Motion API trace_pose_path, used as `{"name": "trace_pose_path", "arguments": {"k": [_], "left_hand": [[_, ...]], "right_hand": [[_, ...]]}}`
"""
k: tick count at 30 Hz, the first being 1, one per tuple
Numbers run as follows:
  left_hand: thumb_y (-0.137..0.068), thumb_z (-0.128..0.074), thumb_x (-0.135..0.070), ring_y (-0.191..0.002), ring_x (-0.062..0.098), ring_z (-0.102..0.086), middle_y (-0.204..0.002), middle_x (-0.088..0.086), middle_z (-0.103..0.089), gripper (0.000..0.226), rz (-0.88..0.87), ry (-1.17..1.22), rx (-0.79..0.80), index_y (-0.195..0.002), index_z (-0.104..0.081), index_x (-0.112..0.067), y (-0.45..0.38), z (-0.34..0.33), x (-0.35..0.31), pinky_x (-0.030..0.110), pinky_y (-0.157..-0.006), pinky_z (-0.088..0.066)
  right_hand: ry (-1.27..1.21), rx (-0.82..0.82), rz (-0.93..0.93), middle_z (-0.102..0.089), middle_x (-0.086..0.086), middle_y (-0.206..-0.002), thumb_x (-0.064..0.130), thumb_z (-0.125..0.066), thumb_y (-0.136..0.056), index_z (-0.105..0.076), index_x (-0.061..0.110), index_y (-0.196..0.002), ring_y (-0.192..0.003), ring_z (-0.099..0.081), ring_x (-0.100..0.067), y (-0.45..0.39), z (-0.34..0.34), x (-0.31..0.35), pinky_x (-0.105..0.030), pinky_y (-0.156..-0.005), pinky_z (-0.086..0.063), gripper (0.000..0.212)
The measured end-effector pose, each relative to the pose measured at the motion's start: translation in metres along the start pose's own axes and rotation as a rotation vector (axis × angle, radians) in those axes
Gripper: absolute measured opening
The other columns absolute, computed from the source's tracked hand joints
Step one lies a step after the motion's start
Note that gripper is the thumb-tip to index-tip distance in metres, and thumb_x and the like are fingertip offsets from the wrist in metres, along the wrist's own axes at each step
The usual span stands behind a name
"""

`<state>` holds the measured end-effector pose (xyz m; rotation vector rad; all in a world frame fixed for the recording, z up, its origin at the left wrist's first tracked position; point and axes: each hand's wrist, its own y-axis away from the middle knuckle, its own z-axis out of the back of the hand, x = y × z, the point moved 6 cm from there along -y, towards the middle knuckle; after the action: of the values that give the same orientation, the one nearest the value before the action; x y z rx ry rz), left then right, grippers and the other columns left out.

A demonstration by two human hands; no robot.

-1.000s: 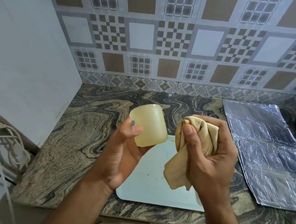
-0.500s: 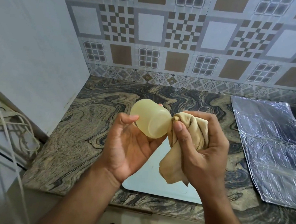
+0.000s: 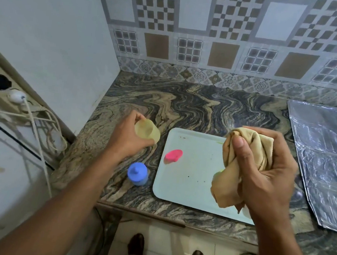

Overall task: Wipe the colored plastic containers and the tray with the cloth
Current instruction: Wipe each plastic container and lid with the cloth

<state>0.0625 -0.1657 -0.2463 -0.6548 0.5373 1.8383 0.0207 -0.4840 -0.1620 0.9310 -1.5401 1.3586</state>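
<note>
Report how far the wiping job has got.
Looks done: blue container stands on the counter left of the tray. In hand: left hand grips the yellow container off the tray; right hand clutches the bunched cloth. Left: pink container lies on the still-speckled tray.

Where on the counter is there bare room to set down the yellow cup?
Bare marble countertop runs from the white tray back to the tiled wall. It is tighter between the blue lidded container, the tray and the left hand gripping the yellow plastic cup.
</note>
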Motion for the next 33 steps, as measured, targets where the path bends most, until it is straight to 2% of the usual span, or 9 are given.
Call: {"name": "trace_pose_path", "arguments": {"k": [4,9,14,18,20,22,25,30,33], "left_hand": [[-0.063,-0.096,-0.03,-0.1,0.03,-0.064,-0.114,0.006,-0.068,0.065,0.081,-0.21,0.151,-0.111,-0.053,-0.024,-0.015,-0.036,0.046,0.036,-0.075,-0.048],[-0.065,-0.092,-0.032,-0.095,0.032,-0.064,-0.11,0.006,-0.067,0.059,0.096,-0.35,0.234,-0.106,-0.05,-0.023,-0.019,-0.064,0.062,0.038,-0.074,-0.052],[-0.065,-0.092,-0.035,-0.097,0.033,-0.062,-0.115,0.007,-0.064,0.061,0.078,-0.412,0.261,-0.105,-0.046,-0.026,-0.025,-0.077,0.069,0.039,-0.073,-0.05],[-0.058,-0.097,-0.053,-0.117,0.036,-0.061,-0.136,0.009,-0.054,0.091,0.09,-0.452,0.331,-0.13,-0.049,-0.028,-0.03,-0.082,0.07,0.046,-0.091,-0.055],[-0.059,-0.095,-0.061,-0.127,0.038,-0.058,-0.141,0.013,-0.051,0.099,0.004,-0.408,0.279,-0.14,-0.049,-0.029,-0.032,-0.082,0.056,0.05,-0.1,-0.053],[-0.068,-0.089,-0.06,-0.121,0.032,-0.06,-0.131,0.006,-0.058,0.079,-0.167,-0.277,0.219,-0.134,-0.057,-0.031,-0.026,-0.088,0.026,0.047,-0.098,-0.054],[-0.078,-0.073,-0.054,-0.108,0.023,-0.061,-0.109,-0.006,-0.065,0.045,-0.439,-0.195,0.251,-0.117,-0.067,-0.032,-0.001,-0.114,-0.03,0.043,-0.095,-0.051],[-0.086,-0.069,-0.046,-0.108,0.024,-0.059,-0.107,-0.005,-0.065,0.032,-0.766,-0.372,0.383,-0.114,-0.071,-0.03,0.054,-0.188,-0.114,0.042,-0.095,-0.044],[-0.087,-0.065,-0.046,-0.11,0.026,-0.056,-0.111,-0.002,-0.065,0.035,-0.853,-0.555,0.396,-0.118,-0.071,-0.03,0.069,-0.228,-0.138,0.04,-0.091,-0.038]], "right_hand": [[0.038,0.011,-0.006,-0.073,0.015,-0.088,0.026,-0.077,-0.095,-0.068,0.028,-0.104,-0.077,-0.065,-0.003,0.005,0.001,-0.005,-0.02,-0.069,-0.055,0.012],[0.061,-0.003,-0.031,-0.074,0.017,-0.09,0.028,-0.078,-0.095,-0.068,0.017,-0.107,-0.08,-0.066,-0.001,0.01,0.008,-0.009,-0.019,-0.073,-0.055,0.019],[0.073,-0.045,-0.024,-0.075,0.016,-0.089,0.028,-0.077,-0.095,-0.068,0.029,-0.105,-0.08,-0.068,-0.002,0.01,0.026,-0.007,-0.019,-0.073,-0.056,0.014],[0.083,-0.107,-0.028,-0.074,0.018,-0.088,0.026,-0.075,-0.096,-0.067,0.012,-0.111,-0.077,-0.066,0.002,0.012,0.05,-0.009,-0.016,-0.072,-0.055,0.022],[0.103,-0.15,-0.034,-0.074,0.019,-0.087,0.023,-0.074,-0.096,-0.065,0.009,-0.113,-0.077,-0.066,0.004,0.015,0.066,-0.01,-0.015,-0.072,-0.054,0.023],[0.105,-0.2,-0.046,-0.074,0.018,-0.087,0.022,-0.073,-0.096,-0.066,0.015,-0.11,-0.077,-0.066,0.003,0.018,0.084,-0.011,-0.015,-0.072,-0.055,0.017],[0.099,-0.255,-0.062,-0.073,0.015,-0.086,0.024,-0.074,-0.096,-0.067,0.025,-0.105,-0.076,-0.066,-0.001,0.026,0.107,-0.011,-0.018,-0.071,-0.055,0.012],[0.107,-0.319,-0.065,-0.073,0.017,-0.083,0.021,-0.074,-0.095,-0.067,0.024,-0.103,-0.073,-0.065,0.003,0.039,0.129,-0.011,-0.016,-0.069,-0.054,0.011],[0.117,-0.34,-0.066,-0.072,0.013,-0.086,0.019,-0.074,-0.095,-0.067,0.012,-0.108,-0.075,-0.066,0.0,0.047,0.136,-0.011,-0.016,-0.07,-0.055,0.016]]}}
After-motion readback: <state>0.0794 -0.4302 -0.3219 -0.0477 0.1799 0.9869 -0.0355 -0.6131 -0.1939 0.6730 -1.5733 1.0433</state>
